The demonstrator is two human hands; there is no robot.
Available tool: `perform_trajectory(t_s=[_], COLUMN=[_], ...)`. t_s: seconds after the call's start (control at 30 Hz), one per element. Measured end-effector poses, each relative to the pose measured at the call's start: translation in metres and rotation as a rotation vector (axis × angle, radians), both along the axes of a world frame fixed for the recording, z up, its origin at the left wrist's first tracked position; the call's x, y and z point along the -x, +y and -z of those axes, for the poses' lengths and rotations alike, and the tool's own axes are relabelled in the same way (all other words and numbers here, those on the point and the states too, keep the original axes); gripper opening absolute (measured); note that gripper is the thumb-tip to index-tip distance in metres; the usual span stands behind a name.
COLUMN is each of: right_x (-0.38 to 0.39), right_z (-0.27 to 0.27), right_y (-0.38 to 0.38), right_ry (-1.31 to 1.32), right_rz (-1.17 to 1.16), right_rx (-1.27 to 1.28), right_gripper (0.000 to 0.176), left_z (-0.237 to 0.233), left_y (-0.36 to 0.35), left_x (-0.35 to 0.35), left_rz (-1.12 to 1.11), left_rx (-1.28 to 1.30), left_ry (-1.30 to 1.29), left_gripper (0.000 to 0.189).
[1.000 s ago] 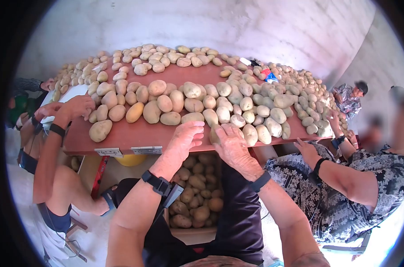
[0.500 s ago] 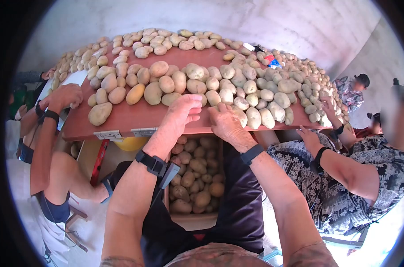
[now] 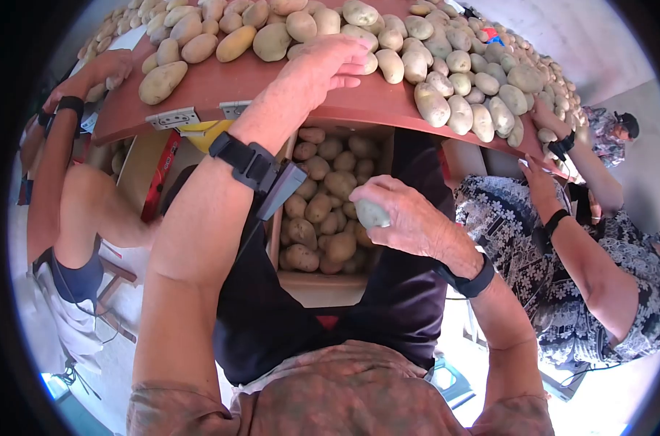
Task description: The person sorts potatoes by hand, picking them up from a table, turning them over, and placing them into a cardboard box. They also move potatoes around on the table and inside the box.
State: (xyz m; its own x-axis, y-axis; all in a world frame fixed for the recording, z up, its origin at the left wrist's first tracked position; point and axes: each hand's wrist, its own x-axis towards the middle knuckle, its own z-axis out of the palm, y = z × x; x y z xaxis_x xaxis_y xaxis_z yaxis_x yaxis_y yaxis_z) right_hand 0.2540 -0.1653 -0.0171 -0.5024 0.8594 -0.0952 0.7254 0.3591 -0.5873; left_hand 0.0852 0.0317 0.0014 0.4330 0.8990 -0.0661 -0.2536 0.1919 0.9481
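Observation:
My right hand (image 3: 410, 218) is wrapped round a pale potato (image 3: 372, 214), held over the right side of a cardboard box (image 3: 315, 279) between my legs. Many potatoes (image 3: 319, 209) fill that box below the table edge. My left hand (image 3: 326, 65) reaches over the red table (image 3: 272, 91), its fingers apart beside potatoes (image 3: 390, 67) in the pile. Whether its palm touches one is hidden. A yellowish potato (image 3: 236, 44) lies to the left of this hand.
Co-workers sit on both sides; one's hand (image 3: 112, 69) is at the table's left end, another's hand (image 3: 541, 182) by its right edge. A yellow container (image 3: 205, 136) and a red bar (image 3: 161, 174) are under the table. Metal hinges (image 3: 172, 118) sit along the edge.
My right hand has come down from the table edge to above the box, with a potato in it. My left hand stays over the table. The view has tilted downward.

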Motion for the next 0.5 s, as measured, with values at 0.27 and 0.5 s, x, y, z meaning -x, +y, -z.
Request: perform_trajectory(t_s=[0.27, 0.5], right_x=[-0.004, 0.001], right_z=[0.015, 0.015], right_y=[-0.019, -0.041], right_ry=[-0.114, -0.273], right_rz=[0.064, -0.029], right_rx=[0.091, 0.281], right_gripper=[0.051, 0.040], left_z=[0.001, 0.016], left_y=[0.002, 0.007], left_x=[-0.008, -0.019], left_rz=[-0.005, 0.000], left_rx=[-0.031, 0.003], left_ry=[0.084, -0.017], left_gripper=[0.033, 0.017])
